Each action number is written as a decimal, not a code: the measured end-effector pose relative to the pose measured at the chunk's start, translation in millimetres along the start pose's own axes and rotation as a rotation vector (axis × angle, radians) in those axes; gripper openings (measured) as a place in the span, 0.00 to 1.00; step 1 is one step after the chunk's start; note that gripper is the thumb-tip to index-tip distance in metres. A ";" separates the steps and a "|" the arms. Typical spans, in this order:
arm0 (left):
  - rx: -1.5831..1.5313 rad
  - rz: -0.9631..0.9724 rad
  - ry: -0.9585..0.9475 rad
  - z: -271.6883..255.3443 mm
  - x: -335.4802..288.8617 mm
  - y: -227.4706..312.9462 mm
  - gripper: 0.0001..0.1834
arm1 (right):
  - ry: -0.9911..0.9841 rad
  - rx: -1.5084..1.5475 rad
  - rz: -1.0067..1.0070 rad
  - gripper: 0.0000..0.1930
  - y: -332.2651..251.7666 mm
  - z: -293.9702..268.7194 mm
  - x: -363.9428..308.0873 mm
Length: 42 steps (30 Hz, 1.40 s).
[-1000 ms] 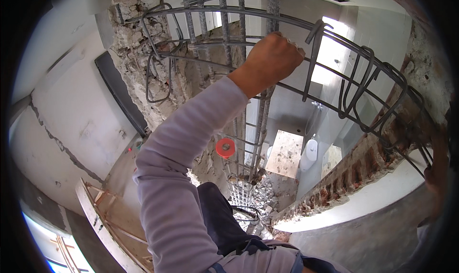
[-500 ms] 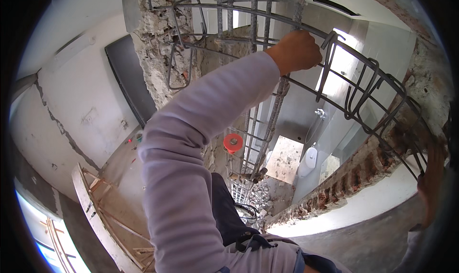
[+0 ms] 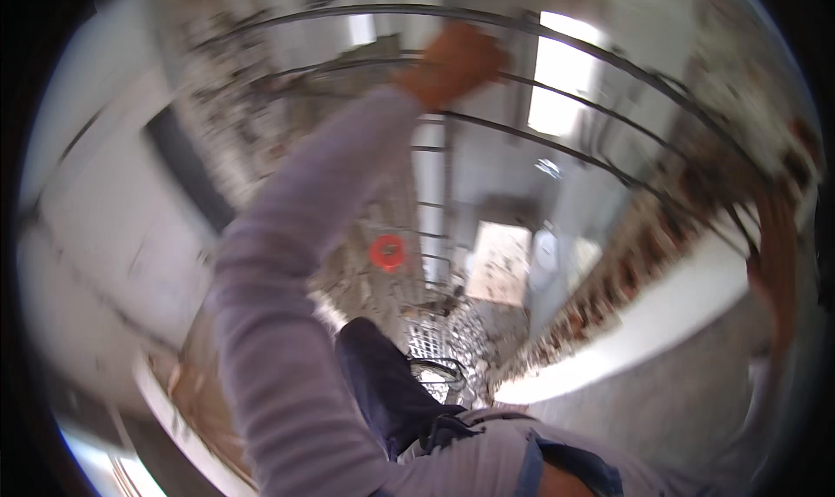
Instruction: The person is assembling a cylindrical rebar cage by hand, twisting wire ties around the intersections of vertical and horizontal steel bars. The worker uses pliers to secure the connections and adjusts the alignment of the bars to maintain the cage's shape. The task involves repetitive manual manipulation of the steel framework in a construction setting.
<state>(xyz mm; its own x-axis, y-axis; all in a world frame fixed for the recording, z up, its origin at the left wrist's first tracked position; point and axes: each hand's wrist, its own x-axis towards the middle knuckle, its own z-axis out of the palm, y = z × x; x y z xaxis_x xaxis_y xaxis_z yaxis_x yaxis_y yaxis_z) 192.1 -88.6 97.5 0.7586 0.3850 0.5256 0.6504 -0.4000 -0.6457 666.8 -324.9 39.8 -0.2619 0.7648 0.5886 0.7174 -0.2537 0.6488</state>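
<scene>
A long rebar cage (image 3: 557, 38) of dark parallel bars curves across the upper part of the head view, smeared by motion. My left hand (image 3: 459, 66), at the end of a raised lilac-grey sleeve, is closed around its bars near the top middle. At the far right, my right hand (image 3: 772, 258) holds the cage by its bar ends, close to the broken wall. The fingers there are blurred and partly lost in the dark rim. Loose stirrups on the bars can hardly be made out.
Below stand upright rebars with cross ties (image 3: 445, 193), a red round object (image 3: 388, 253), a stained board (image 3: 500, 262) and rubble (image 3: 470, 345). A broken brick wall edge (image 3: 609, 310) runs along the right. Rough broken masonry (image 3: 230, 106) rises at left.
My left hand has moved left and slightly up in view, with the bars still in it. The whole view has shifted and blurred. My right hand stays at the far right.
</scene>
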 end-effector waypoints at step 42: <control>0.011 -0.063 -0.013 17.4 4.0 -11.7 0.09 | 0.301 0.188 0.157 0.29 -60.4 -10.5 4.2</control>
<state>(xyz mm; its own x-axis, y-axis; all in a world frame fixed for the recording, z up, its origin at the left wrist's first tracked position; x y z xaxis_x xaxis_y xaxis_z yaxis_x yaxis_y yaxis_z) 186.9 -67.9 97.5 0.7157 0.4202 0.5579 0.6962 -0.3656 -0.6178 615.5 -312.5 8.1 -0.2968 0.5105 0.8070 0.8622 -0.2200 0.4563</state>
